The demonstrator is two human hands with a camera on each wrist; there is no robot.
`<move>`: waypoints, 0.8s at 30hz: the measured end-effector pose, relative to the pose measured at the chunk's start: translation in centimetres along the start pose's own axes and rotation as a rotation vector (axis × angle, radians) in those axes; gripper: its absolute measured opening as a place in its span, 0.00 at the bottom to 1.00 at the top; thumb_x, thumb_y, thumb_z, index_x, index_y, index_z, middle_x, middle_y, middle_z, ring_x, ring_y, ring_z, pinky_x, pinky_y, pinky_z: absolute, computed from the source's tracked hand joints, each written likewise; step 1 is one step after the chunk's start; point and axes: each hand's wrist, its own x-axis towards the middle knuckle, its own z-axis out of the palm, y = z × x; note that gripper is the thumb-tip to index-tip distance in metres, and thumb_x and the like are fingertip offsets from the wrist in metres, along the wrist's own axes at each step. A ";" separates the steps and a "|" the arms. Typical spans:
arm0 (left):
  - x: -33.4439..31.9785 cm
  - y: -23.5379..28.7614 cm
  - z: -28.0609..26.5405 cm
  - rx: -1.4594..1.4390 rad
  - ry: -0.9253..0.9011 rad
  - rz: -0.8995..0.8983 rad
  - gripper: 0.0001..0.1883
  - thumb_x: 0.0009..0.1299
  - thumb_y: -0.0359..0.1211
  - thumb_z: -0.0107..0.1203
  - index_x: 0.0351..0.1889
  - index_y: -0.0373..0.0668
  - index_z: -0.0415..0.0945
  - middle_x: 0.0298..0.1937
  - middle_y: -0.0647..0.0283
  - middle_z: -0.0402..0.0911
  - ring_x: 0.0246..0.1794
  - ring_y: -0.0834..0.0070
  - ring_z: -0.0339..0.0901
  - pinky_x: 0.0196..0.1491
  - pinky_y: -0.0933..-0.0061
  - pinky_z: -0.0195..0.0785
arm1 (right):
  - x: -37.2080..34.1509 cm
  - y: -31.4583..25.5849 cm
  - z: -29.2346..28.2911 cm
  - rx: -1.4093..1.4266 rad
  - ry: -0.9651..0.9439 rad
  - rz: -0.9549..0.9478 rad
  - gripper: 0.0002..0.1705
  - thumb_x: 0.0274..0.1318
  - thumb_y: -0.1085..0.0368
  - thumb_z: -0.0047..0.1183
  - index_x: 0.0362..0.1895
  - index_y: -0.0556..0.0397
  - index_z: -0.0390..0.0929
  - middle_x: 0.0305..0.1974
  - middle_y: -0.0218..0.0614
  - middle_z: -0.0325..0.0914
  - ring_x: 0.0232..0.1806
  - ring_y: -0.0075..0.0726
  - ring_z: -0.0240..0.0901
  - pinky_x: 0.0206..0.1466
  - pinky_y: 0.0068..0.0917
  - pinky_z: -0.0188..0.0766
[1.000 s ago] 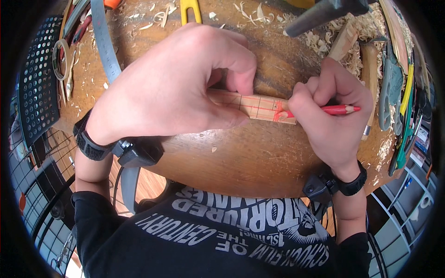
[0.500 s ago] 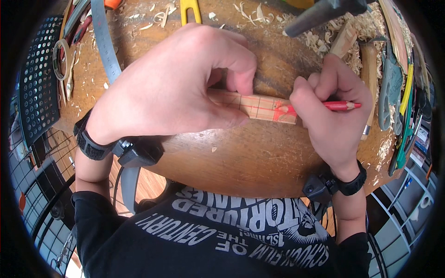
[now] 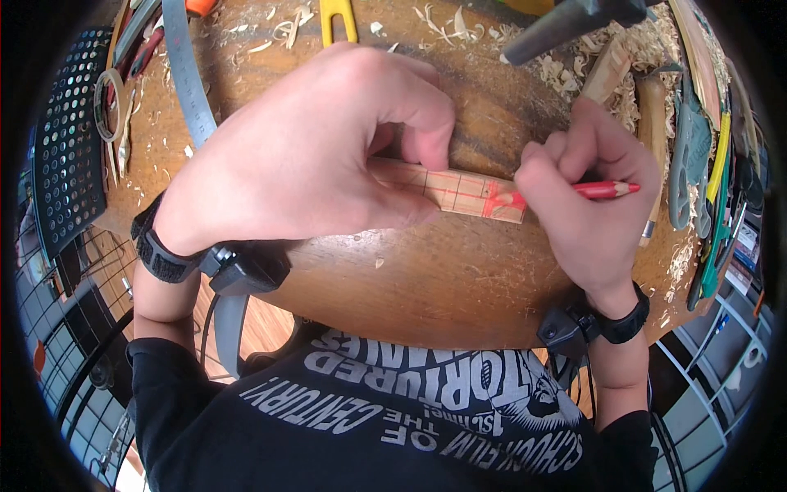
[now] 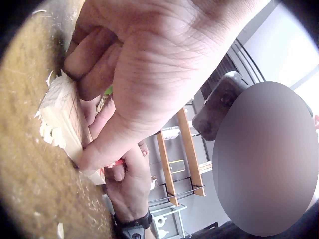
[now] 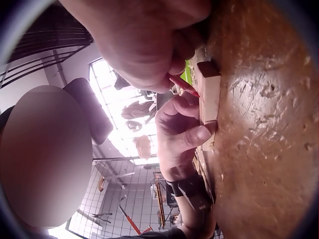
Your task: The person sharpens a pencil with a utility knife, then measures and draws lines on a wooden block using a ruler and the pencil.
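Observation:
A small wooden block [image 3: 459, 193] lies on the workbench, its top ruled with dark and red lines and scribbled red near the right end. My left hand [image 3: 316, 152] grips the block's left part, thumb along the near side and bent fingers on the far side. A red pencil [image 3: 605, 190] is pinched in my right hand [image 3: 592, 209], its tip at the red-marked area. From the right wrist, the pencil point [image 5: 195, 93] meets the top of the block, whose pale end [image 5: 209, 72] sticks out beyond my left thumb [image 5: 199, 133].
A metal ruler [image 3: 187, 86] lies at the left, near a roll of tape [image 3: 98, 107]. Behind my left hand is a yellow handle [image 3: 336, 16]. Wood shavings [image 3: 566, 74], a wood offcut [image 3: 608, 70], a dark clamp-like bar [image 3: 566, 29] and several tools crowd the right back.
My right hand makes small back-and-forth shifts with the red pencil over the marked end. The red patch on the block looks fuller. My left hand stays in place.

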 end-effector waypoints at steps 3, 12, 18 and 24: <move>-0.1 -0.1 0.0 -0.015 0.009 -0.010 0.13 0.50 0.23 0.71 0.27 0.34 0.75 0.29 0.70 0.66 0.23 0.87 0.62 0.24 0.84 0.52 | 0.2 -0.1 -0.1 0.005 -0.020 -0.027 0.21 0.50 0.80 0.51 0.18 0.48 0.54 0.15 0.20 0.57 0.17 0.11 0.53 0.20 0.16 0.49; 0.0 0.3 -0.1 0.015 0.001 -0.024 0.12 0.50 0.23 0.70 0.26 0.34 0.74 0.29 0.70 0.66 0.23 0.87 0.61 0.23 0.83 0.51 | 0.3 -0.2 -0.1 0.015 -0.006 -0.012 0.20 0.49 0.82 0.50 0.18 0.48 0.54 0.16 0.19 0.57 0.18 0.11 0.51 0.22 0.16 0.49; -0.1 0.2 -0.1 0.010 0.006 -0.024 0.13 0.50 0.23 0.70 0.26 0.34 0.74 0.29 0.70 0.66 0.23 0.87 0.61 0.23 0.83 0.51 | 0.2 -0.1 0.0 0.021 -0.015 -0.016 0.20 0.49 0.82 0.50 0.18 0.48 0.54 0.16 0.19 0.56 0.18 0.11 0.51 0.21 0.16 0.49; -0.1 0.4 -0.1 0.017 -0.006 -0.035 0.12 0.51 0.22 0.70 0.27 0.34 0.74 0.29 0.70 0.66 0.23 0.87 0.62 0.24 0.83 0.52 | 0.2 -0.3 0.0 0.021 -0.028 -0.020 0.21 0.50 0.81 0.51 0.18 0.48 0.54 0.16 0.19 0.56 0.18 0.11 0.51 0.22 0.16 0.49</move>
